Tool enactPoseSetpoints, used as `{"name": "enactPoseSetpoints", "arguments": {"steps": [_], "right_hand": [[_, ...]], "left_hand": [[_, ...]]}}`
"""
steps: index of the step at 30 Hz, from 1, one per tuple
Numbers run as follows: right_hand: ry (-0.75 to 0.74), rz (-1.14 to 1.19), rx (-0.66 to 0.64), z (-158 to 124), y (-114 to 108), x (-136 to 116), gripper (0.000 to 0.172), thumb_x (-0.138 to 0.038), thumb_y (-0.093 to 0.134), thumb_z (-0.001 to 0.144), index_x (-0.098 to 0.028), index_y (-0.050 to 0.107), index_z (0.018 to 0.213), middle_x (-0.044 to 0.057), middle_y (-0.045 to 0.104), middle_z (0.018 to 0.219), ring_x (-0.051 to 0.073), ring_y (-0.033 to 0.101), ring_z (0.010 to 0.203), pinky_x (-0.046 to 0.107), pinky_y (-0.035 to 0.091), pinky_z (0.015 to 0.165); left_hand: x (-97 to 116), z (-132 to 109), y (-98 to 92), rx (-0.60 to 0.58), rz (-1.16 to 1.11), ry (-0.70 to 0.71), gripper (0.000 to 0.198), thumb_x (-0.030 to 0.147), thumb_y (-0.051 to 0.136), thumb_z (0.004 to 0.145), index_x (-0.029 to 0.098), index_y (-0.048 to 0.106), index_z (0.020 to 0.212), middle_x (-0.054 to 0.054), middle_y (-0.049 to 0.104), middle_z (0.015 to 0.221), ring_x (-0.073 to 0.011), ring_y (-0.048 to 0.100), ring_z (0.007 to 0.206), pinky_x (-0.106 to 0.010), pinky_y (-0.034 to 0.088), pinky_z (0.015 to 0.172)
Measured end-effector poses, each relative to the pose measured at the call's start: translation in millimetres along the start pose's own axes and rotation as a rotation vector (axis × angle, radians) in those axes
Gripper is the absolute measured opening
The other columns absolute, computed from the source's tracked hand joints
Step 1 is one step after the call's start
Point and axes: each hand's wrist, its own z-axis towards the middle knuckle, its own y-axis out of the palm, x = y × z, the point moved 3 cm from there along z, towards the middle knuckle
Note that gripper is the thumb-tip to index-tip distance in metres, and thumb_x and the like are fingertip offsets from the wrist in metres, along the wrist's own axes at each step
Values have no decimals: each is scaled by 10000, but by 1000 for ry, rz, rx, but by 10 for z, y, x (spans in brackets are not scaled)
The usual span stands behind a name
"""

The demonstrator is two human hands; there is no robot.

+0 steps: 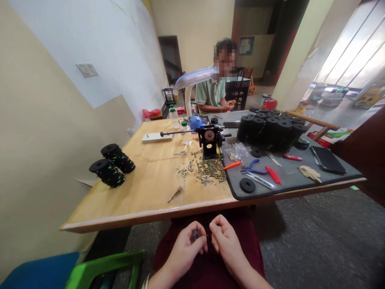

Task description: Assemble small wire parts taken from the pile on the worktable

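Observation:
Both hands are above my lap, just in front of the table edge. My left hand [191, 245] is curled, thumb against fingers, around something small and dark that I cannot make out. Beside it, fingertips almost meeting, my right hand [224, 237] is closed in a pinch; whatever it holds is too small to name. On the table beyond lie a small brush [175, 194], a heap of small metallic pieces [210, 168] and scattered coloured beads [184, 171]. Behind the heap stands a black winding device [209, 140] with a dial and a long rod.
Black foam spools [270, 128] crowd the grey mat [288, 182], near blue-handled pliers [255, 166], tweezers [260, 180] and a glove [309, 173]. Two line-wound spools [111, 166] stand at left. A lamp [195, 77] rises behind; a person [210, 94] sits across the table.

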Motion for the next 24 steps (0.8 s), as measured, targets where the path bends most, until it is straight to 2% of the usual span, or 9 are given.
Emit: {"name": "enactPoseSetpoints", "arguments": {"steps": [5,9,13,20,24], "right_hand": [[-21,-34,4,-7,-3,6,380,-558,556,786,-206,431,718,-133,354,378,45,243,330,179,166,367],[-37,-37,-13,-8,7,11,380,-559,547,793,-209,420,717,-135,341,391,46,247,338,177,163,365],[-42,-36,-32,-5,22,17,379,-554,559,785,-210,417,715,-135,334,412,46,251,351,179,161,369],[25,-10,-94,-3,38,-16,313,-490,560,778,-206,436,729,-120,336,455,58,245,402,197,164,401],[21,-179,-163,-26,54,-78,193,-339,572,736,-186,477,667,-108,317,473,63,228,434,215,162,425]], "left_hand": [[-57,26,-15,33,53,7,51,132,531,691,177,510,696,30,552,555,-122,532,515,-222,421,499],[-116,46,-52,69,171,60,51,128,516,707,177,516,691,48,515,521,-107,472,479,-217,389,496],[-95,40,-84,121,276,143,58,173,540,745,164,560,691,12,563,629,-126,498,592,-222,398,566],[20,32,-116,124,241,135,153,298,614,762,154,636,716,-24,629,682,-156,542,651,-234,414,616],[19,31,-189,157,162,122,173,328,630,758,167,634,823,31,532,607,-118,465,564,-209,376,547]]}}
